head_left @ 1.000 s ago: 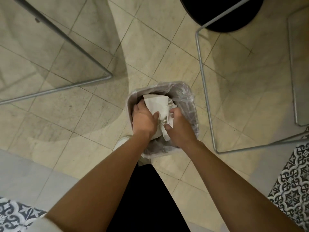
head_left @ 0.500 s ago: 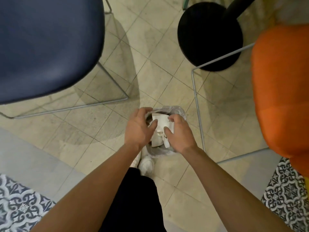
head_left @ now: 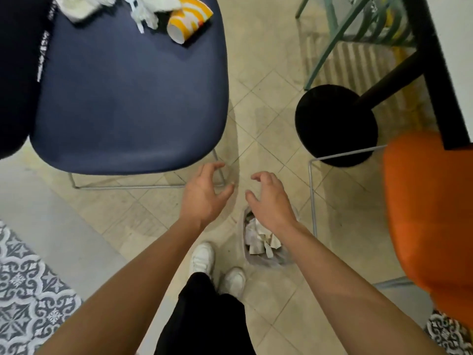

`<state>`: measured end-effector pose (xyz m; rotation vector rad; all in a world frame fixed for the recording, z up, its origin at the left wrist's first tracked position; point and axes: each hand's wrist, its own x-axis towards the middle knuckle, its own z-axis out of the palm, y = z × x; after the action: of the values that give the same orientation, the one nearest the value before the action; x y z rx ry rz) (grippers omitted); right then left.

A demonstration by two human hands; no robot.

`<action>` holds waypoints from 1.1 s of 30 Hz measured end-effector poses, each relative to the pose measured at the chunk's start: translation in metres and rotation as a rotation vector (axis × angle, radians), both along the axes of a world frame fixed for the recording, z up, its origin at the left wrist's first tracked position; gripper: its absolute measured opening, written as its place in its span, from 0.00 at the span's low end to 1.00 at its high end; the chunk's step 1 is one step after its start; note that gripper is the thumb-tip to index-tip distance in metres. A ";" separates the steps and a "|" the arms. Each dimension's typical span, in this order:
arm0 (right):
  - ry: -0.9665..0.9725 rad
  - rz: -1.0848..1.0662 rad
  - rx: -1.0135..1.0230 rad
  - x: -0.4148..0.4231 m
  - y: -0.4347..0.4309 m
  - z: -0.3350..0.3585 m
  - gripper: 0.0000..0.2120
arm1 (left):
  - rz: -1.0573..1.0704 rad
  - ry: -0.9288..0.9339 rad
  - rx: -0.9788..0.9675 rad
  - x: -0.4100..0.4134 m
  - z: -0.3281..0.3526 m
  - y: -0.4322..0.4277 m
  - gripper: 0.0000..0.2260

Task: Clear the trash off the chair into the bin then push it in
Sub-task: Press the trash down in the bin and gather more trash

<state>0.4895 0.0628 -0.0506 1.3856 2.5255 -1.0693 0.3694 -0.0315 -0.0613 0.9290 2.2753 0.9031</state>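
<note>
A navy blue chair [head_left: 128, 98] fills the upper left. At the back of its seat lie an orange-and-white paper cup [head_left: 188, 17] on its side, crumpled white wrappers [head_left: 151, 8] and a white napkin [head_left: 76, 7]. A small bin [head_left: 266, 261] with a clear liner stands on the floor under my right forearm, with crumpled white paper [head_left: 256, 238] inside. My left hand [head_left: 204, 196] hovers in front of the chair's front edge, fingers loosely spread, holding nothing. My right hand [head_left: 271, 201] hangs above the bin, also empty with relaxed fingers.
An orange chair [head_left: 430, 213] stands at the right with a wire frame [head_left: 311, 196] beside the bin. A black round table base [head_left: 335, 124] and its post lie ahead right. A green chair [head_left: 358, 24] stands behind. My white shoes [head_left: 202, 257] are next to the bin.
Both hands let go of the white paper, which now lies in the bin, and rose away from it. The view lifted, bringing the blue chair's seat and its trash into sight.
</note>
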 end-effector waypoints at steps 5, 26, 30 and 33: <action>0.018 0.075 0.057 -0.043 0.000 0.020 0.18 | 0.085 0.020 0.066 -0.038 0.017 -0.008 0.21; 0.009 0.050 0.071 -0.250 0.047 0.047 0.15 | 0.128 0.003 -0.011 -0.247 0.035 0.021 0.21; 0.002 0.047 0.083 -0.277 0.067 0.042 0.15 | 0.112 -0.036 -0.035 -0.265 0.027 0.039 0.22; 0.001 0.037 0.078 -0.296 0.087 0.040 0.15 | 0.118 -0.058 -0.033 -0.280 0.022 0.060 0.22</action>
<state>0.1939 0.1497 -0.0110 1.3502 2.6095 -0.9759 0.0897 0.0282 -0.0392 0.7514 2.3078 0.9268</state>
